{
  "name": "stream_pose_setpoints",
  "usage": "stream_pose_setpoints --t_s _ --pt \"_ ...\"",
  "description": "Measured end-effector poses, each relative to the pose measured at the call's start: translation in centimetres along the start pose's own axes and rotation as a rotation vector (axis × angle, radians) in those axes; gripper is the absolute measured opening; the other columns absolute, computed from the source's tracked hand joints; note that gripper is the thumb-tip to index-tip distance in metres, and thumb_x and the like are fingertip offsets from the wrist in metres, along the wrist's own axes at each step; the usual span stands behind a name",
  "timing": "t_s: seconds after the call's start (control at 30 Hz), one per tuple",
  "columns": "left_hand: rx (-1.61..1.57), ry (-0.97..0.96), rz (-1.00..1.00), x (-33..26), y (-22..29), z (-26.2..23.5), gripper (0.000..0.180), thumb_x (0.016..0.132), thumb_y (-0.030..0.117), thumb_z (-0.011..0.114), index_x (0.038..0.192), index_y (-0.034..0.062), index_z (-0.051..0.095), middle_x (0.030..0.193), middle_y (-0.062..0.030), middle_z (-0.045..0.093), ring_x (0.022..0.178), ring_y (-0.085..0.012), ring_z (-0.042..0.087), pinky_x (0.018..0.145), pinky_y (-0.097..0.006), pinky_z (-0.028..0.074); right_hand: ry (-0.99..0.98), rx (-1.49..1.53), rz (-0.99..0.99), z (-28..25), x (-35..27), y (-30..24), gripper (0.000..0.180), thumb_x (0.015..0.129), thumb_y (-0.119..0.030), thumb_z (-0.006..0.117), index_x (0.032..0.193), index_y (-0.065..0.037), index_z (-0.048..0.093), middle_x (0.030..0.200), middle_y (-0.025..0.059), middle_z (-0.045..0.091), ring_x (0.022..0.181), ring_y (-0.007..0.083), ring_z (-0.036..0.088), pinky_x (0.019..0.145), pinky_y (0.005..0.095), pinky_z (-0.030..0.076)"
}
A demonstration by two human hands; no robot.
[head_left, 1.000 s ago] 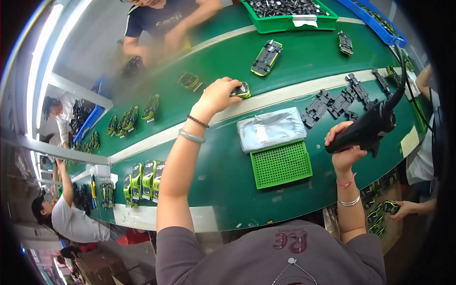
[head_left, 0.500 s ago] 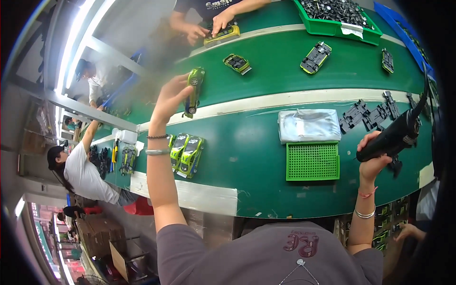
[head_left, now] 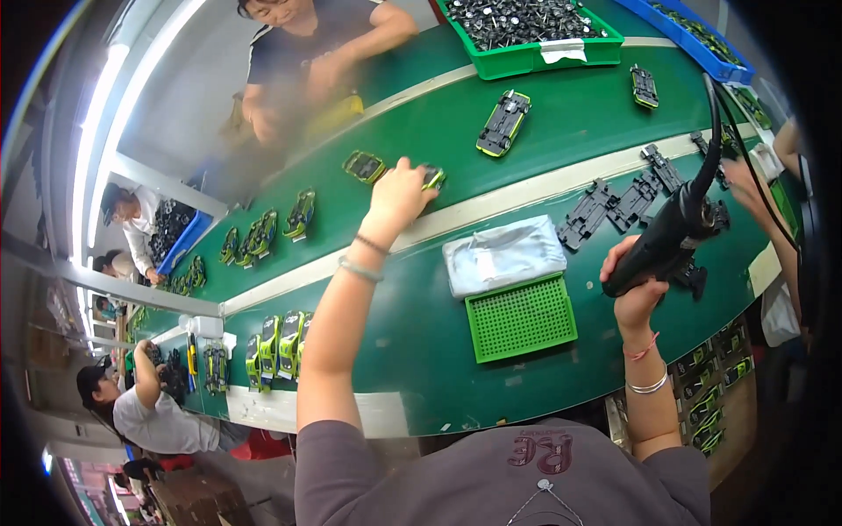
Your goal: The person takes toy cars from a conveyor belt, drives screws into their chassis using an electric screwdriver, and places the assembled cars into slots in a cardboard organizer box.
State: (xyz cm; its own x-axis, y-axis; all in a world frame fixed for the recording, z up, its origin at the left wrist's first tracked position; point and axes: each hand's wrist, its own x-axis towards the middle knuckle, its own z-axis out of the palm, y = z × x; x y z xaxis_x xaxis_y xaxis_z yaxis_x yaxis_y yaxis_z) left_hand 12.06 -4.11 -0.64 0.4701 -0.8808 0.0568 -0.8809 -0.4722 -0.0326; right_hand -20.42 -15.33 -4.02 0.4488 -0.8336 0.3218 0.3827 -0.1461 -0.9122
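Green table (head_left: 412, 368) fills the middle; left hand (head_left: 399, 200), near the centre, curls round a toy car (head_left: 434, 178); right hand (head_left: 633, 294), at the right, wraps round a black tool (head_left: 660, 245).

On chest of dark grey shirt (head_left: 421, 478): large dark red lettering (head_left: 554, 454), smaller line above. On black panels of green toy cars (head_left: 288, 351): pale characters, too small to read. On green bin (head_left: 504, 63): white label (head_left: 563, 50), illegible.

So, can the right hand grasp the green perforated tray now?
Likely not: the right hand grips a corded black power tool, though the way to the green perforated tray looks open.
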Motion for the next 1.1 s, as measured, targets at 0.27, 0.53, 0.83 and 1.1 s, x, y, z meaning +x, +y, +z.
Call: stream_pose_setpoints --t_s 0.27,0.53,0.83,1.1 --pt "-0.102 0.263 0.172 13.0 3.3 0.8 0.023 0.085 0.021 0.052 0.102 0.0085 0.06 0.103 -0.0167 0.054 0.094 -0.0335 0.056 0.078 -0.043 0.049 -0.097 0.102 -0.071 -0.1 -0.2 -0.5 0.048 0.087 -0.048 0.037 0.087 -0.001 0.046 0.066 0.0068 0.049 0.054 0.0142 0.049 0.05 0.0259 0.041" --pt "-0.087 0.156 0.079 12.3 3.9 1.9 0.032 0.075 0.015 0.063 0.099 0.0025 0.047 0.092 -0.0234 0.06 0.085 -0.0372 0.059 0.071 -0.047 0.048 -0.067 0.207 -0.029 -0.2 0.1 -0.7 0.046 0.087 -0.047 0.036 0.086 -0.001 0.046 0.067 0.0067 0.049 0.055 0.0137 0.048 0.052 0.0255 0.041" --pt "-0.354 -0.149 -0.156 -7.4 -4.7 -5.7 0.053 0.063 0.024 0.073 0.106 0.0069 0.05 0.079 -0.0135 0.063 0.07 -0.0265 0.061 0.062 -0.036 0.048 -0.063 0.122 -0.09 -0.6 -0.2 -0.1 0.052 0.083 -0.046 0.048 0.096 0.004 0.05 0.073 0.0086 0.053 0.06 0.0132 0.052 0.052 0.0254 0.044" --pt "-1.752 -0.018 -0.154 -16.5 -5.9 -5.0 0.054 0.082 0.014 0.062 0.129 0.0011 0.039 0.1 -0.008 0.062 0.086 -0.0135 0.06 0.074 -0.026 0.05 -0.097 -0.299 -0.052 -0.7 0.1 -1.2 0.068 0.078 -0.066 0.049 0.086 0.002 0.051 0.065 0.0034 0.049 0.054 0.0118 0.048 0.05 0.0228 0.037"
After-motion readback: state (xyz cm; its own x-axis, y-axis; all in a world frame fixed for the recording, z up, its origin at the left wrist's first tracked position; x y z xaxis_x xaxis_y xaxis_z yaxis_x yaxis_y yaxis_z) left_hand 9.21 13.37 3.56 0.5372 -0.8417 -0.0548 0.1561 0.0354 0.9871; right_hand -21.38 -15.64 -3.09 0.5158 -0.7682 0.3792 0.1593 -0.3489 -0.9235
